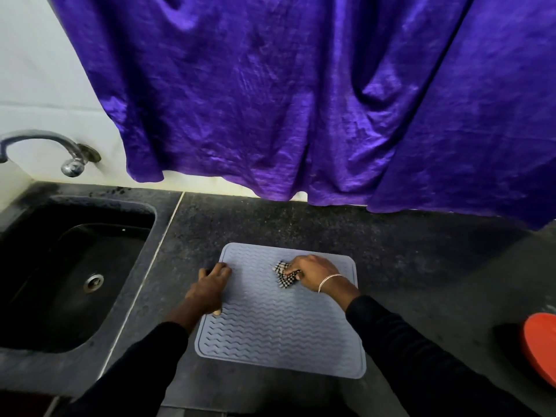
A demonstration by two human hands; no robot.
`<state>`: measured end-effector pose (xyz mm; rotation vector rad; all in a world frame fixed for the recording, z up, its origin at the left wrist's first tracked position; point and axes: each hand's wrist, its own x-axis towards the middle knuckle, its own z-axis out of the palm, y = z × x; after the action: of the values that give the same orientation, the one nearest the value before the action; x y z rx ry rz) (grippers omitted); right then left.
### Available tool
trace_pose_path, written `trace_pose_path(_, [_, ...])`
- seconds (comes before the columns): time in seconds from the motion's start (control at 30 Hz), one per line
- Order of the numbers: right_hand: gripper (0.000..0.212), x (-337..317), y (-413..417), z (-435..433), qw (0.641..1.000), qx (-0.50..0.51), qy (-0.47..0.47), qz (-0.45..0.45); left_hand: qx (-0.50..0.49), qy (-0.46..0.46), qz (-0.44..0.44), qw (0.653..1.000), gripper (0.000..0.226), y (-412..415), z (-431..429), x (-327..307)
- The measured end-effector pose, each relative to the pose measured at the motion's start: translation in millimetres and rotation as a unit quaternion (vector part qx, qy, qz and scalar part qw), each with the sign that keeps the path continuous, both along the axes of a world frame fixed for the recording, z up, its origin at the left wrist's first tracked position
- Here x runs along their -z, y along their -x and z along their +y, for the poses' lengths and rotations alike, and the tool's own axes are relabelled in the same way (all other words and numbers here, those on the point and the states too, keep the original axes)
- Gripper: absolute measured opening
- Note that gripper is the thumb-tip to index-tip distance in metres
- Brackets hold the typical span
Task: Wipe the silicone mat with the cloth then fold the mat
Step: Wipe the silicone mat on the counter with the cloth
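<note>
Your silicone mat (279,320) lies flat on the dark stone desk (406,266), just right of the sink (75,266) and close to the desk's near edge, with the purple curtain (301,100) hanging over the far edge. It is close to square with rounded corners, so it has hardly any long axis; if anything it runs a little longer from the far edge toward you, its sides roughly square to the desk's edges. The wavy ribs run left to right across it. Your right hand (316,273) has its grip bunched tight around the checked cloth (284,275), pressing it onto the mat near the far right corner. Your left hand (210,288) lies with fingers spread flat on the mat's left edge, pinning it — not gripping anything. Judging by the look of it, the mat is light, soft and floppy, and it may creep on the polished stone under a firm wipe, so keep that left hand bearing down. The ribs will likely catch the cloth, so strokes along them should run smoother. For the fold, take two adjacent corners — the far pair looks easiest — and bring them over to the near edge; expect the silicone to spring back unless you press the crease. The red object (541,347) at the desk's right edge sits well apart.
</note>
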<state>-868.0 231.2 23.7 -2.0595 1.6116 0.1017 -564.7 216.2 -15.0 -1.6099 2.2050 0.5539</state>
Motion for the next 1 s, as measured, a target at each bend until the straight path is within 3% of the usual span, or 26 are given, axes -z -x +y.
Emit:
trace_pose_path(0.2, [0.053, 6.0, 32.0, 15.1, 1.000, 0.011, 0.002, 0.006, -0.001, 0.007, 0.002, 1.000, 0.099, -1.1, 1.3, 0.1])
trace_pose_path(0.37, [0.041, -7.5, 32.2, 3.2, 0.998, 0.013, 0.006, 0.069, -0.004, 0.000, 0.007, 1.000, 0.102, -1.0, 0.6, 0.9])
trace_pose_path(0.63, [0.044, -6.4, -20.5, -11.5, 1.000, -0.019, 0.007, 0.005, 0.000, 0.003, 0.003, 1.000, 0.096, -1.7, -1.0, 1.6])
trace_pose_path(0.83, [0.050, 3.9, 1.1, 3.0, 0.999, -0.015, 0.016, 0.031, 0.011, 0.006, 0.001, 1.000, 0.099, -2.7, -0.6, 1.7])
trace_pose_path(1.0, [0.041, -7.5, 19.4, -2.7, 0.997, -0.019, -0.002, 0.070, 0.009, 0.005, -0.002, 1.000, 0.097, -2.0, -0.6, 3.3])
